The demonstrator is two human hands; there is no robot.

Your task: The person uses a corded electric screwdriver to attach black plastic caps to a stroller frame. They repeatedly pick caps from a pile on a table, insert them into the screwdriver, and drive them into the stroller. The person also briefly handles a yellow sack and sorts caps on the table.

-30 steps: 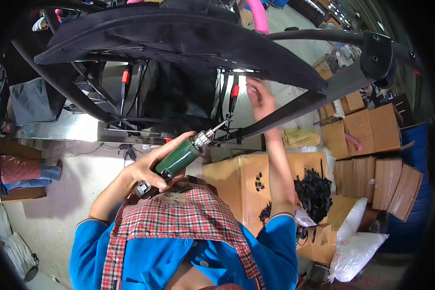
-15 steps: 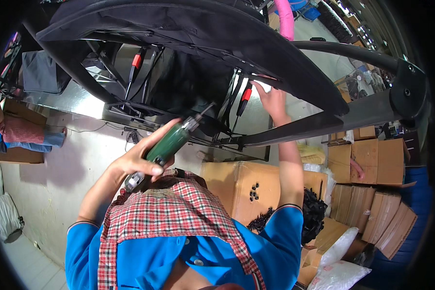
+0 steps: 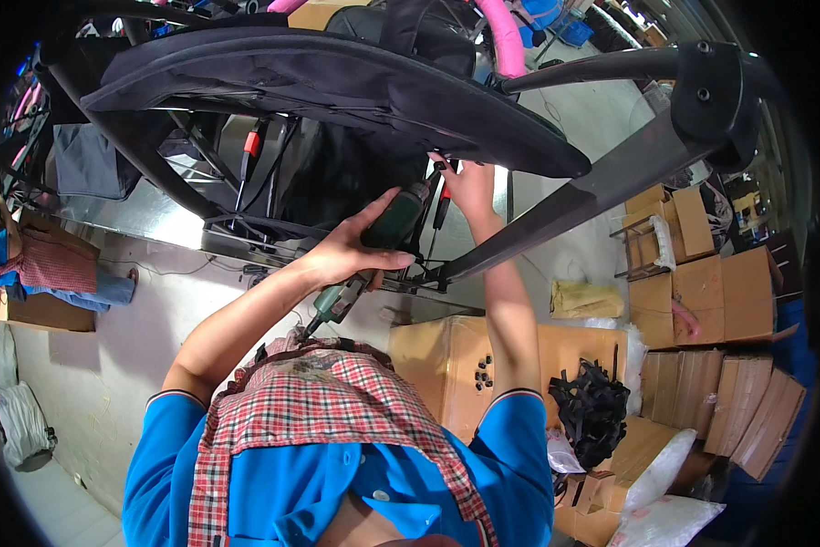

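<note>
My left hand [image 3: 351, 253] grips the green power screwdriver [image 3: 395, 224], aimed toward 1 o'clock; right hand [image 3: 469, 189] near its front, hold unclear. Likely fastening; next calls for steady alignment.

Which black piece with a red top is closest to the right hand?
The right piece, just beside the right hand; the left piece is much farther away.

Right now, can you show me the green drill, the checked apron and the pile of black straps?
Green drill [image 3: 394, 224]: head view, on the upper part of its green body.
Checked apron [image 3: 323, 410]: head view, on the middle of its front.
Pile of black straps [image 3: 591, 401]: head view, on the middle of the heap.
</note>
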